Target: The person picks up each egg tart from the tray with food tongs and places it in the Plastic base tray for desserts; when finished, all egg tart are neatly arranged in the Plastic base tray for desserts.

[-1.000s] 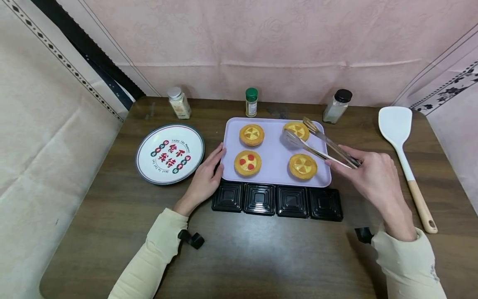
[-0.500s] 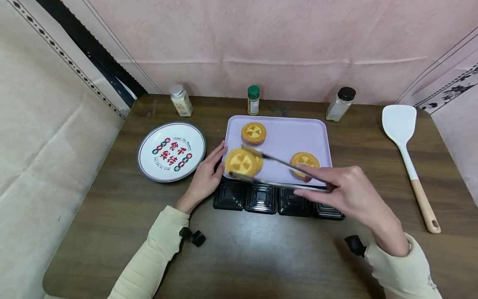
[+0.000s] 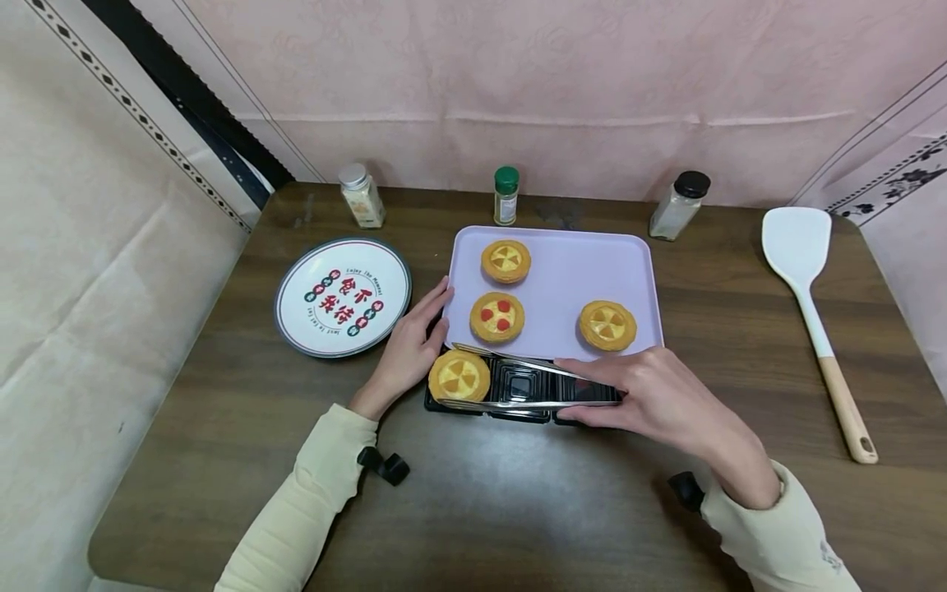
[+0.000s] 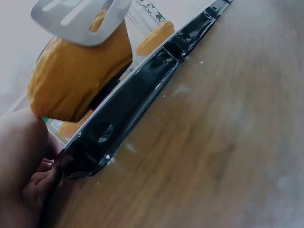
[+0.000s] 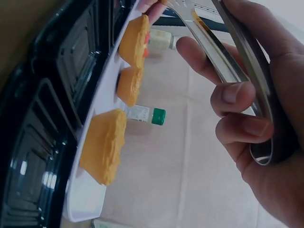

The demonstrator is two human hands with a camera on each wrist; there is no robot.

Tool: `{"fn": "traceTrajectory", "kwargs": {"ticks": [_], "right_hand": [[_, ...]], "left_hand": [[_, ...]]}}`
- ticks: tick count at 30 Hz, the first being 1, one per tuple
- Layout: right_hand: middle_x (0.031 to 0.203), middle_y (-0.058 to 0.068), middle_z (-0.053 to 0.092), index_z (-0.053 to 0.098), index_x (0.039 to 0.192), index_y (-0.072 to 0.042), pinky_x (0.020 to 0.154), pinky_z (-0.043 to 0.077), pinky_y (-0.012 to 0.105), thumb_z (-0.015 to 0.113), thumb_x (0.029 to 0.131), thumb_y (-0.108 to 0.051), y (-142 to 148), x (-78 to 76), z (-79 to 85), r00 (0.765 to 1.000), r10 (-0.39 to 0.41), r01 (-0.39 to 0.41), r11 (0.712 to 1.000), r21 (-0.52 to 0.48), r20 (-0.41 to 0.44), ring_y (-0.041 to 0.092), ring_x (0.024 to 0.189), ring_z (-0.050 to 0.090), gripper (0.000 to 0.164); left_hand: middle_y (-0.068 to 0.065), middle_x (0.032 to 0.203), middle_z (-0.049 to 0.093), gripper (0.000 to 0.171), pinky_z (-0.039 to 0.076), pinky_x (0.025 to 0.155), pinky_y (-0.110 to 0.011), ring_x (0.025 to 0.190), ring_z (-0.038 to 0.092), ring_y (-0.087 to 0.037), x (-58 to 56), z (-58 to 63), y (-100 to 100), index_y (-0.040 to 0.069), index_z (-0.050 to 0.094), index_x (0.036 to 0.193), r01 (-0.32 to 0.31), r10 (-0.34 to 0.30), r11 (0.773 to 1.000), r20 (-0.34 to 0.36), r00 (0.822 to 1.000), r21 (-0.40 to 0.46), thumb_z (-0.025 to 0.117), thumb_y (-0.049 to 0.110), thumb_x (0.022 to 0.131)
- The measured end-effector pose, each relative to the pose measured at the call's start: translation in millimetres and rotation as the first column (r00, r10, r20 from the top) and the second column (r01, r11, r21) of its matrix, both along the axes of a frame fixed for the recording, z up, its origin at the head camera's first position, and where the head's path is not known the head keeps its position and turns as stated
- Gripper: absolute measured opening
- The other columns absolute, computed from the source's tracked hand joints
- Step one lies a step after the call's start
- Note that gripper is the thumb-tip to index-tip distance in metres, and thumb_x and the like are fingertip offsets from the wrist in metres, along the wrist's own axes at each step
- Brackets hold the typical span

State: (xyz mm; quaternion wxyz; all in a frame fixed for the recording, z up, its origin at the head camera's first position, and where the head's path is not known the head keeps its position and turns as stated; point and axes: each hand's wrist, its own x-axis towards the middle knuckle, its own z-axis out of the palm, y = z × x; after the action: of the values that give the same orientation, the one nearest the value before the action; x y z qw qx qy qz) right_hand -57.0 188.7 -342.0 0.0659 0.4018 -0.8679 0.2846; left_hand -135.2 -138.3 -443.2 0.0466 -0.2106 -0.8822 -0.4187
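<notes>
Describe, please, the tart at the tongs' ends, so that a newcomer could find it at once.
On the brown table, find the lilac tray and the black tray along its near edge. At the black tray's left end, between the ends of metal tongs in the right hand, is the tart. It is the only one off the lilac tray.

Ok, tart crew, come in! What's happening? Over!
Right grip holding tongs around a tart, at left end of black tray. Left grip at edge of lilac tray. Nothing obviously blocking.
</notes>
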Motion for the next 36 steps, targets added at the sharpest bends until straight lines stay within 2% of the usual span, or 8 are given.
{"fn": "traceTrajectory", "kwargs": {"ticks": [5, 12, 17, 21, 31, 36], "right_hand": [[0.098, -0.008, 0.072, 0.073, 0.118, -0.017, 0.05, 0.038, 0.018, 0.082, 0.08, -0.034, -3.2, -0.1, -3.9, 1.0, -0.007, 0.006, 1.0, 0.013, 0.014, -0.006, 0.059, 0.049, 0.043], [0.102, -0.004, 0.072, 0.073, 0.118, -0.017, 0.054, 0.044, 0.021, 0.081, 0.081, -0.035, -4.0, -0.8, -7.3, 0.999, -0.021, 0.02, 0.999, 0.029, 0.043, -0.002, 0.069, 0.057, 0.042], [0.101, -0.003, 0.073, 0.073, 0.119, -0.017, 0.045, 0.035, 0.018, 0.079, 0.082, -0.037, -3.8, -0.9, -7.7, 0.996, -0.029, 0.026, 0.999, 0.04, 0.09, -0.003, 0.062, 0.054, 0.043], [0.102, -0.002, 0.073, 0.073, 0.119, -0.016, 0.045, 0.035, 0.018, 0.079, 0.083, -0.038, -4.3, -1.1, -7.8, 0.994, -0.031, 0.027, 0.999, 0.043, 0.102, -0.002, 0.063, 0.055, 0.043], [0.101, -0.002, 0.073, 0.072, 0.12, -0.017, 0.041, 0.03, 0.019, 0.078, 0.084, -0.04, -4.9, -0.7, -7.7, 0.992, -0.042, 0.035, 0.998, 0.06, 0.115, -0.006, 0.052, 0.044, 0.043], [0.102, -0.002, 0.073, 0.072, 0.12, -0.017, 0.043, 0.032, 0.019, 0.078, 0.084, -0.04, -5.0, -0.3, -7.9, 0.992, -0.044, 0.037, 0.997, 0.061, 0.118, -0.004, 0.055, 0.049, 0.043]], "left_hand": [[-0.008, 0.157, 0.032, 0.046, 0.027, 0.113, -0.038, 0.141, 0.031, -0.018, -0.5, -0.2, -0.4, 0.0, 0.044, 0.145, 0.004, -0.004, 1.0, -0.003, 1.0, 0.002, 0.05, 0.004, 0.1], [-0.006, 0.157, 0.031, 0.046, 0.026, 0.113, -0.037, 0.141, 0.03, -0.017, -1.2, 0.7, 0.0, 0.001, 0.044, 0.146, 0.004, -0.004, 1.0, 0.016, 1.0, 0.001, 0.049, 0.007, 0.101], [-0.005, 0.157, 0.031, 0.046, 0.026, 0.113, -0.037, 0.141, 0.03, -0.016, -1.6, 0.2, 0.1, 0.001, 0.044, 0.146, 0.001, -0.002, 1.0, 0.023, 1.0, 0.007, 0.049, 0.007, 0.101], [-0.005, 0.157, 0.031, 0.046, 0.026, 0.113, -0.036, 0.141, 0.03, -0.017, -0.7, 0.8, -0.2, 0.001, 0.044, 0.146, -0.001, 0.0, 1.0, 0.025, 1.0, 0.004, 0.049, 0.007, 0.101], [-0.007, 0.157, 0.032, 0.045, 0.027, 0.113, -0.037, 0.14, 0.031, -0.018, -0.1, 2.5, -0.2, 0.0, 0.044, 0.145, 0.003, -0.003, 1.0, 0.01, 1.0, -0.002, 0.048, 0.006, 0.101], [-0.006, 0.157, 0.031, 0.045, 0.027, 0.113, -0.036, 0.141, 0.031, -0.017, 0.2, 2.3, 0.2, 0.0, 0.044, 0.146, 0.002, -0.002, 1.0, 0.018, 1.0, -0.003, 0.048, 0.006, 0.101]]}}
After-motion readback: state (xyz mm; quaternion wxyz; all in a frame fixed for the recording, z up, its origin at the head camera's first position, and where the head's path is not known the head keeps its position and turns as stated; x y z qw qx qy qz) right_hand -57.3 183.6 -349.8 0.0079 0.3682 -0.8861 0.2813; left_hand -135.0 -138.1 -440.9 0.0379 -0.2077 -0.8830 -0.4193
